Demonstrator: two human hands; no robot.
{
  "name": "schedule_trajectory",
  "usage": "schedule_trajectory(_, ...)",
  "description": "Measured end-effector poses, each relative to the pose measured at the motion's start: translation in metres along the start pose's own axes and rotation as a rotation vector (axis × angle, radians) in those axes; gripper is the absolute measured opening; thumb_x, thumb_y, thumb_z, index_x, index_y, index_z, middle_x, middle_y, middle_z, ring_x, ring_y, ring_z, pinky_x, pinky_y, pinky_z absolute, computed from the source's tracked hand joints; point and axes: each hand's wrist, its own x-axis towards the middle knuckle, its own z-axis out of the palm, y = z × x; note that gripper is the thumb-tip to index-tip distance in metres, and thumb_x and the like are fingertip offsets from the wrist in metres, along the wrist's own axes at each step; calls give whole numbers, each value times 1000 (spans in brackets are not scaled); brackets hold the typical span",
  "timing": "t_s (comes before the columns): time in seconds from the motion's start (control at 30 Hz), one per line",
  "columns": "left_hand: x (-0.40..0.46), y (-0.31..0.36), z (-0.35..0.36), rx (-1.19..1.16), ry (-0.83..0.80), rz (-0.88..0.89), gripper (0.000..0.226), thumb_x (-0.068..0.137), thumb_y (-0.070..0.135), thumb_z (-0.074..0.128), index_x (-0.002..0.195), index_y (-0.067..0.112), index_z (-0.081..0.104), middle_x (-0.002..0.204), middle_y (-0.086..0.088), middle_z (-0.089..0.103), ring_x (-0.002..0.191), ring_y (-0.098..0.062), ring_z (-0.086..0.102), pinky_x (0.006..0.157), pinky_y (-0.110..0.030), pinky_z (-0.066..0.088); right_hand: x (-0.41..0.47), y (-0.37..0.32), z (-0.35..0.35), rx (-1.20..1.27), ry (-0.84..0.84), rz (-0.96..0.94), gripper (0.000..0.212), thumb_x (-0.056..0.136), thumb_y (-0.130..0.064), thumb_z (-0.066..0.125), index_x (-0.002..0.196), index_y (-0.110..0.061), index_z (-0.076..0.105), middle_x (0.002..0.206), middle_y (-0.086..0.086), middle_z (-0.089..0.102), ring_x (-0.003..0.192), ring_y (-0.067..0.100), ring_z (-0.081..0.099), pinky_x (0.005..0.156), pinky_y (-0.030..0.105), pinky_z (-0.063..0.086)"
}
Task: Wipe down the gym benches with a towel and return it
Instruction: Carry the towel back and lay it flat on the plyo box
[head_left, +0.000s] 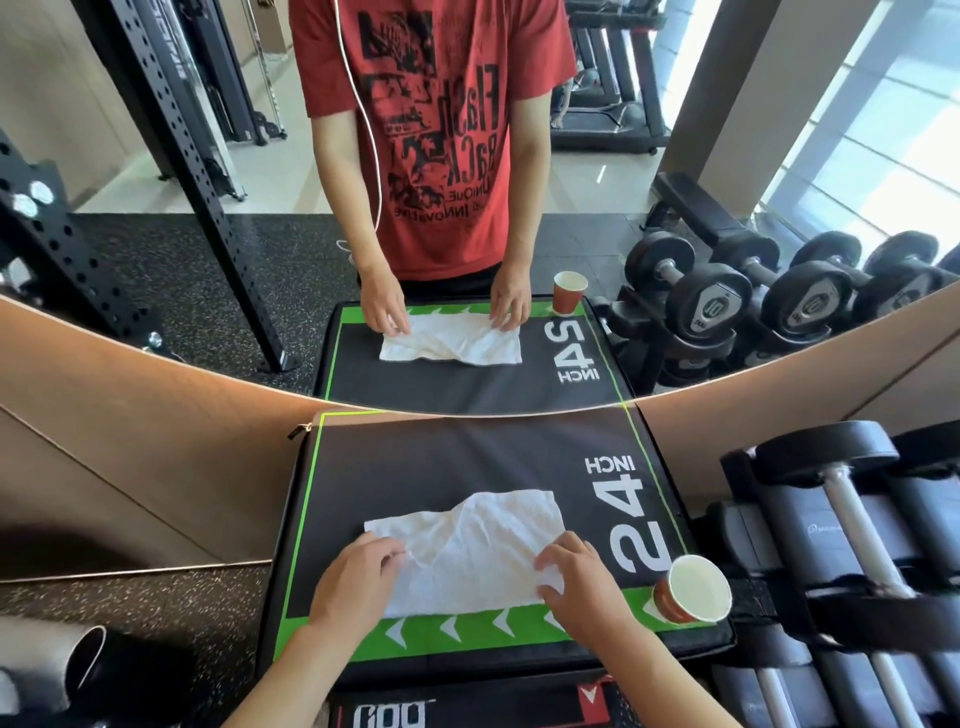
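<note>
A white towel lies folded and rumpled on top of a black and green padded box marked "24 INCH". My left hand rests on the towel's near left corner, fingers bent over the cloth. My right hand pinches the towel's near right edge between thumb and fingers. A mirror behind the box repeats the whole scene, with a person in a red shirt.
A red paper cup stands on the box's near right corner, close to my right hand. A rack of black dumbbells fills the right side. A black rig upright shows in the mirror. Dark rubber floor lies to the left.
</note>
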Motion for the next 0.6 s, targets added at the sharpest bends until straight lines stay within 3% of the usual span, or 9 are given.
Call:
schedule_trajectory(0.17,11,4,-11,-41,142,-89,24,105,23,55,81,24,62,85,8,61,72,-13,59,62,-37,48,1,-2,-2,28,-1,18,21,89,-21,74,108,-29,68,113,-19,50,109,7,49,93,20,46)
schedule_trajectory(0.4,28,-1,-42,-172,302,-166,13,101,16,60,94,24,67,91,8,68,83,-17,62,66,-34,46,5,-2,-12,89,53,72,20,92,-16,70,108,-28,70,109,-20,54,100,1,55,87,18,47)
schedule_trajectory(0.5,12,-3,-37,-116,232,-190,16,99,17,61,88,29,64,87,13,66,77,-11,61,62,-34,48,8,1,-16,117,110,168,17,94,-18,68,110,-24,67,109,-15,55,87,2,58,72,14,45)
schedule_trajectory(0.6,-8,-7,-21,-65,123,-248,12,100,24,61,90,29,63,89,12,66,78,-12,63,69,-39,56,8,4,-17,96,123,282,19,94,-22,67,111,-20,60,107,-9,55,78,5,57,61,15,41)
